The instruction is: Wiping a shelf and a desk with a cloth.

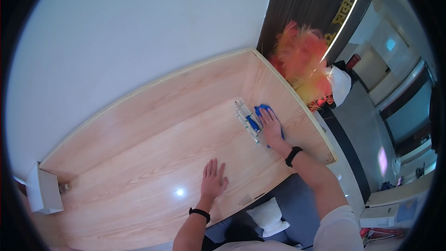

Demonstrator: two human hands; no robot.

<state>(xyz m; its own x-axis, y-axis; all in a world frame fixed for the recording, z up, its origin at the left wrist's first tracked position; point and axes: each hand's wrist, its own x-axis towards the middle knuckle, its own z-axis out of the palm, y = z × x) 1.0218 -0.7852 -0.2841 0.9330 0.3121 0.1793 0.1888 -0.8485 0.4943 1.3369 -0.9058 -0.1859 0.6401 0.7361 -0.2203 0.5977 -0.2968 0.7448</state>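
My right hand (271, 128) lies over a blue cloth (262, 107), pressing it on the wooden tabletop (150, 177) close to the raised side panel. Cloth edges show past the fingertips and beside the wrist; the rest is hidden under the palm. Just left of this hand lie several slim white pen-like items (243, 111), side by side, with a short blue cylindrical item (253, 124) among them. My left hand (213, 181) rests palm down on the wood, holding nothing, its thumb apart from the fingers. Both wrists wear black bands.
Raised panels close the back (146, 101) and right side (296, 111) of the tabletop. A white box (45, 190) stands at the far left end. Orange and yellow feathery decoration (301, 55) rises beyond the right panel. Below the near edge is a dark sofa (299, 198) with a white cushion (268, 216).
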